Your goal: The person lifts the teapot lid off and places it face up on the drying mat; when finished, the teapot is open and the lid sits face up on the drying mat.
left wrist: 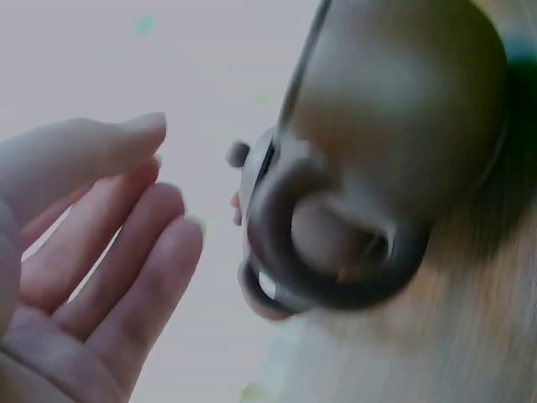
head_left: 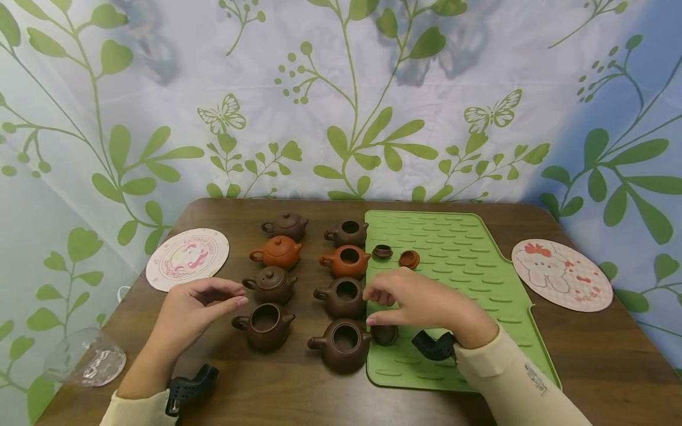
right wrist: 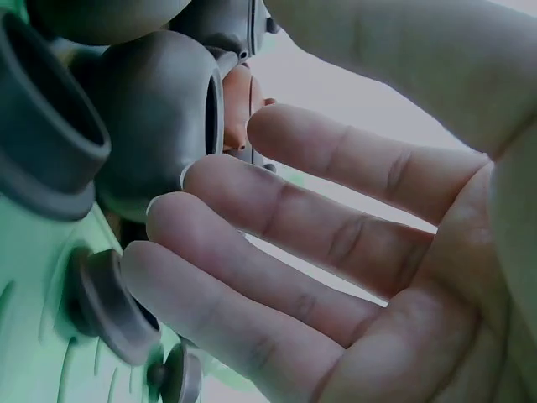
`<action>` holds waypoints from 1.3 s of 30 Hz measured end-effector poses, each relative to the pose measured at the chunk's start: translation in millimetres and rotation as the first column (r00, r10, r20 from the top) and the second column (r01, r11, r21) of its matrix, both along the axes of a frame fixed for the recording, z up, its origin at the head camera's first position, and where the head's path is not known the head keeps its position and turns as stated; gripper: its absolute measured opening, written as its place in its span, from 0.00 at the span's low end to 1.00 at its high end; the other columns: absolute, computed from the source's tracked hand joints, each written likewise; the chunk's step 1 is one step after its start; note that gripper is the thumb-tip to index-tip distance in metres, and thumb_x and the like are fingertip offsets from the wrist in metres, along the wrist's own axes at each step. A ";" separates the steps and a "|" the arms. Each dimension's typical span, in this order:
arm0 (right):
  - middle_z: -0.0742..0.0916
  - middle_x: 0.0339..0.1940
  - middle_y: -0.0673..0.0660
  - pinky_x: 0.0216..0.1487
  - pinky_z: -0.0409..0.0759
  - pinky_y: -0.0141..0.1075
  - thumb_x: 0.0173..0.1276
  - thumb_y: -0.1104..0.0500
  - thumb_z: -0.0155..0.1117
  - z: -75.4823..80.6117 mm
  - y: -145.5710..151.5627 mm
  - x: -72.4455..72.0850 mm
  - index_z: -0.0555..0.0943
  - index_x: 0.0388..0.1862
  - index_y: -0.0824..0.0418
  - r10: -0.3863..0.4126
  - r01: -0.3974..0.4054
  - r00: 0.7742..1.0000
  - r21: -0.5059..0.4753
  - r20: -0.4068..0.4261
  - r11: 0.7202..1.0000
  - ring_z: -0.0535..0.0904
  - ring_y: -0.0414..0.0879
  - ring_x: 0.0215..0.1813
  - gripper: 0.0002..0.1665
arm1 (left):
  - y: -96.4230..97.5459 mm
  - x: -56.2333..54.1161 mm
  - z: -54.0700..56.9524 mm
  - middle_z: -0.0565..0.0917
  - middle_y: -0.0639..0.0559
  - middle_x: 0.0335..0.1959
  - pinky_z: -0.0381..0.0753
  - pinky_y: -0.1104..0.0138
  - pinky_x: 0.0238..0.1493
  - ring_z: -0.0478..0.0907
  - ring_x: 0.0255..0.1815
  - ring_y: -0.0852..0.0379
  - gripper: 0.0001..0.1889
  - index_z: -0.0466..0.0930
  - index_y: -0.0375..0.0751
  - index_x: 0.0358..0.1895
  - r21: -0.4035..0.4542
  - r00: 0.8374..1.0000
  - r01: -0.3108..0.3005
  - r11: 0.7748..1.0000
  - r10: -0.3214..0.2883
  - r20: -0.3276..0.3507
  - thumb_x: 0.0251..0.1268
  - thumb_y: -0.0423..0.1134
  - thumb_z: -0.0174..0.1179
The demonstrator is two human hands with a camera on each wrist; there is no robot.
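My left hand [head_left: 194,310] is held in the air with loosely bent fingers and nothing in it. It is beside a dark brown teapot [head_left: 256,340] that stands without its lid; in the left wrist view, that pot's looped handle [left wrist: 273,227] is close to the fingertips. Just behind stands a lidded dark teapot [head_left: 269,287]. Above the green mat's left edge, my right hand [head_left: 421,299] has its fingers loosely extended and empty. A dark lid [head_left: 385,336] lies below it, and uncovered dark teapots [head_left: 337,303] [head_left: 343,358] stand to its left.
Farther back are an orange lidded teapot [head_left: 277,255], an orange uncovered one [head_left: 341,269] and more dark pots. A dark lid [head_left: 382,253] and an orange lid [head_left: 409,260] lie on the green mat [head_left: 458,248]. Round coasters [head_left: 186,260] flank the sides; a clear cup [head_left: 101,367] is front left.
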State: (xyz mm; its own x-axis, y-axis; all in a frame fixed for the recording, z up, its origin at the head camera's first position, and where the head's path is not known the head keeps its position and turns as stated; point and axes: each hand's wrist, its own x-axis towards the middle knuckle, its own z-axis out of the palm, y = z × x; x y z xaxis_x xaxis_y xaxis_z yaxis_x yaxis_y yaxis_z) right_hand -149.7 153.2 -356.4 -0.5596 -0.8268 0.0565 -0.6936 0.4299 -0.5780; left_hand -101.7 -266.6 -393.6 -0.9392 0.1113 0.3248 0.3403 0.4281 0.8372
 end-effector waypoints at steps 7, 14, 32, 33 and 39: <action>0.85 0.46 0.49 0.48 0.81 0.37 0.75 0.49 0.72 12.1 -29.1 -10.7 0.85 0.53 0.58 0.055 -0.055 0.998 0.012 -0.015 0.998 0.82 0.45 0.45 0.16 | 6.3 -8.0 7.4 0.92 0.51 0.37 0.84 0.73 0.41 0.89 0.38 0.61 0.08 0.93 0.43 0.41 -0.077 0.992 -0.110 0.991 0.104 -0.074 0.59 0.32 0.80; 0.85 0.45 0.48 0.49 0.79 0.35 0.74 0.50 0.74 26.4 -79.7 -30.8 0.85 0.49 0.55 0.126 -0.123 0.989 0.039 -0.081 0.992 0.82 0.43 0.46 0.13 | 2.5 -22.4 11.8 0.92 0.52 0.39 0.83 0.73 0.37 0.89 0.38 0.59 0.11 0.93 0.39 0.46 -0.201 0.992 -0.122 0.972 0.124 -0.001 0.62 0.36 0.79; 0.84 0.64 0.56 0.61 0.77 0.37 0.78 0.51 0.69 24.7 -173.5 -74.8 0.79 0.71 0.60 0.054 -0.049 0.998 0.127 -0.034 0.991 0.80 0.49 0.63 0.28 | -15.5 -50.8 6.3 0.90 0.50 0.48 0.85 0.66 0.47 0.88 0.50 0.51 0.18 0.90 0.37 0.55 -0.268 0.974 0.107 0.958 -0.047 0.220 0.65 0.39 0.77; 0.84 0.64 0.56 0.61 0.77 0.37 0.78 0.51 0.69 22.6 -176.1 -76.0 0.79 0.72 0.60 0.058 -0.053 0.998 0.131 -0.034 0.990 0.80 0.48 0.63 0.28 | -16.7 -50.7 4.5 0.90 0.51 0.48 0.85 0.66 0.47 0.87 0.49 0.52 0.17 0.91 0.37 0.55 -0.264 0.975 0.102 0.959 -0.043 0.220 0.66 0.40 0.77; 0.84 0.67 0.53 0.62 0.76 0.34 0.79 0.53 0.68 16.6 -183.7 -75.7 0.80 0.72 0.59 0.052 -0.045 0.998 0.159 -0.037 0.986 0.80 0.45 0.65 0.27 | -17.2 -51.8 -3.0 0.91 0.51 0.46 0.84 0.68 0.46 0.87 0.48 0.54 0.16 0.91 0.37 0.53 -0.210 0.974 0.077 0.975 -0.028 0.226 0.67 0.42 0.76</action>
